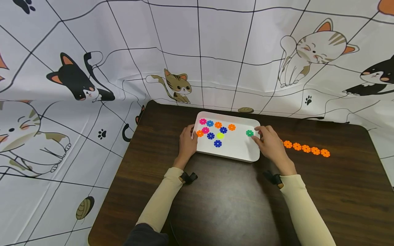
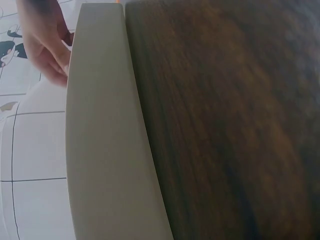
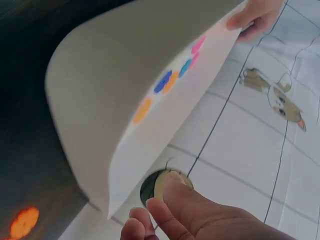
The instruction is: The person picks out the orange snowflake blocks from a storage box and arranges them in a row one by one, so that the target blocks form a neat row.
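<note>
A white tray (image 1: 233, 150) holds several notched discs in pink, blue, orange and yellow, grouped toward its left half. My left hand (image 1: 187, 143) grips the tray's left wall, with the thumb at the rim. A green disc (image 1: 249, 133) is at the tray's right end, by the thumb and index fingertips of my right hand (image 1: 269, 141). In the right wrist view the fingers of my right hand (image 3: 185, 215) are bent near the tray's corner. No disc shows in that hand there, so whether it pinches the green one is unclear.
A row of orange discs (image 1: 306, 148) lies on the dark wooden table (image 1: 338, 191) right of the tray, its near end partly hidden behind my right hand. A white cloth printed with cats (image 1: 221, 41) hangs behind the table and along the left.
</note>
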A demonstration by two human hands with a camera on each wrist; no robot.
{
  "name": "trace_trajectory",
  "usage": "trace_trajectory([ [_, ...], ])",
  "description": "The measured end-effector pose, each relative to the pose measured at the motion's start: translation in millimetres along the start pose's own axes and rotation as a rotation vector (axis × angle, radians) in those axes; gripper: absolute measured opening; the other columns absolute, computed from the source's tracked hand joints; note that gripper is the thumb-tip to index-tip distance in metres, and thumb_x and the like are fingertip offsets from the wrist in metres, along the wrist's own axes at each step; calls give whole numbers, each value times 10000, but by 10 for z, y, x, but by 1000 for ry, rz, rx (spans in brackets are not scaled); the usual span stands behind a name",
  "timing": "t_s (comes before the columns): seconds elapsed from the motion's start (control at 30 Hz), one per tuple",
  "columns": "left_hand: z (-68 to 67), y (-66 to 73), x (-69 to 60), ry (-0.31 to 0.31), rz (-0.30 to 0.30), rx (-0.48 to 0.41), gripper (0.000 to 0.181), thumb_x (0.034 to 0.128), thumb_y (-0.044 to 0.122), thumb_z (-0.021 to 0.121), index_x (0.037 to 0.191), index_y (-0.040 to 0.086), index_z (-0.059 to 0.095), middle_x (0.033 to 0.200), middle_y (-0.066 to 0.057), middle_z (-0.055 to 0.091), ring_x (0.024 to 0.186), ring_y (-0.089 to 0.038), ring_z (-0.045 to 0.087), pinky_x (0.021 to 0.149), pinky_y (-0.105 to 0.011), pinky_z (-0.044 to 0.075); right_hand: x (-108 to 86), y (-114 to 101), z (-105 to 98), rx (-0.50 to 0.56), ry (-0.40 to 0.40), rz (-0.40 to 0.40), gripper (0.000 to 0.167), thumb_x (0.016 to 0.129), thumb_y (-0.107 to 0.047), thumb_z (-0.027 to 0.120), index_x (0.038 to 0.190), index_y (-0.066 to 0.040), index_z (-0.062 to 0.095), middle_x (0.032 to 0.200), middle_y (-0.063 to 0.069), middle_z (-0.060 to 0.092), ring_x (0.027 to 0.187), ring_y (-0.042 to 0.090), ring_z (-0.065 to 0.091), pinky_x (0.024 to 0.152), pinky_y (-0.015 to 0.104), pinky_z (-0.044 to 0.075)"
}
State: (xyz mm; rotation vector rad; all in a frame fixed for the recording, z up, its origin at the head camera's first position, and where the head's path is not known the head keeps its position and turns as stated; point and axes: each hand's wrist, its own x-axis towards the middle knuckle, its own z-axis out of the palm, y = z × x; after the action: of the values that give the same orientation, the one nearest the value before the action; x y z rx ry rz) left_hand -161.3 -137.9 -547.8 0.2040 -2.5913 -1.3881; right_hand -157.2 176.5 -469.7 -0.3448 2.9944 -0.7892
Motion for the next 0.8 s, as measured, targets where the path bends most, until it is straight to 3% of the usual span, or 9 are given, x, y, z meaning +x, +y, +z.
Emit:
trace_trajectory([
  [0.13,-3,2,-2,-5,-6,4,357,1030,121,557,1375,32,578,1228,-209,634,1066,-353,625,983,-475,563,76,-72,102,-6,-33,-1,418,990,-194,661,1345,13,584,1202,239,582,975,342,588,760,449,514],
  [0.37,-11,7,-5,-20,-20,12,365,1038,147,549,1389,49,570,1254,-199,630,1086,-348,623,1000,-474,557,210,-173,215,0,-88,-5,444,1001,-230,648,1371,2,569,1216,237,584,1040,371,585,875,517,526],
  [0.6,-14,3,-10,-24,-21,19,368,1039,149,550,1394,58,567,1272,-197,629,1104,-346,630,1018,-473,555,342,-260,295,-21,-150,43,464,1006,-286,639,1397,-50,555,1265,205,576,1114,368,589,898,542,533],
  [0.8,-15,10,-9,-25,-20,21,370,1036,138,552,1396,52,564,1282,-201,625,1122,-348,633,1038,-468,551,443,-331,325,-36,-179,27,463,1009,-280,633,1396,-40,554,1282,212,585,1138,373,591,946,551,537],
])
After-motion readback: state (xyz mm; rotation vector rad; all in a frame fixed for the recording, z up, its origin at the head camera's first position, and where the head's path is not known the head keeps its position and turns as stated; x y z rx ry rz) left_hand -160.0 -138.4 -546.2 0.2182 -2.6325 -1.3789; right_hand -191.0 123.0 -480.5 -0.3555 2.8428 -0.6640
